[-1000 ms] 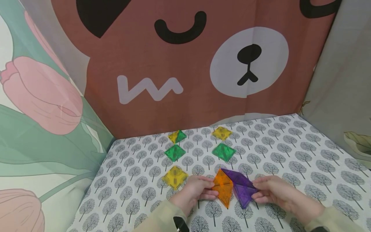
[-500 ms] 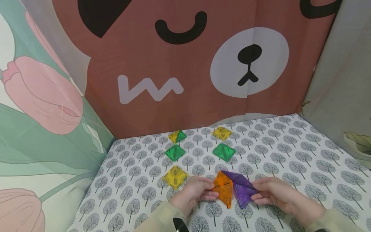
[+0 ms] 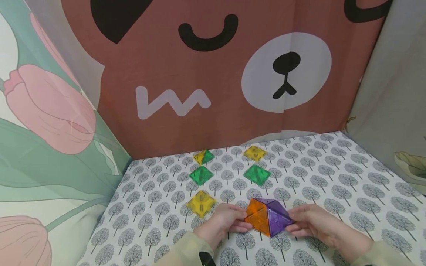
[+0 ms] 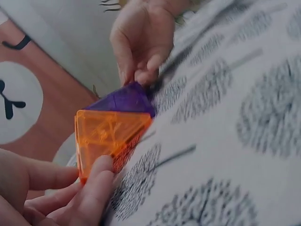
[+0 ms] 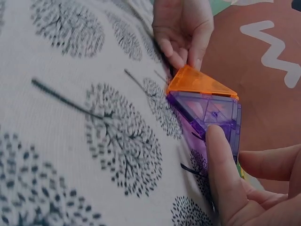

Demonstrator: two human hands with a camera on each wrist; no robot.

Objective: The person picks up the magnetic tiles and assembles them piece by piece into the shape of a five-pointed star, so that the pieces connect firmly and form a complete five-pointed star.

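Seeming light, stiff and smooth (a touch slippery, probably), the orange piece (image 3: 259, 217) and purple piece (image 3: 277, 218) should handle best by their outer edges. They meet right of the nearest yellow tile (image 3: 201, 203): the left hand (image 3: 229, 218), between that tile and the orange piece, pinches the latter; the right hand (image 3: 309, 221), farther right, pinches the purple one.

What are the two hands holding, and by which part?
The left hand pinches the orange tiles at their outer corner; the right hand pinches the purple tiles at theirs.
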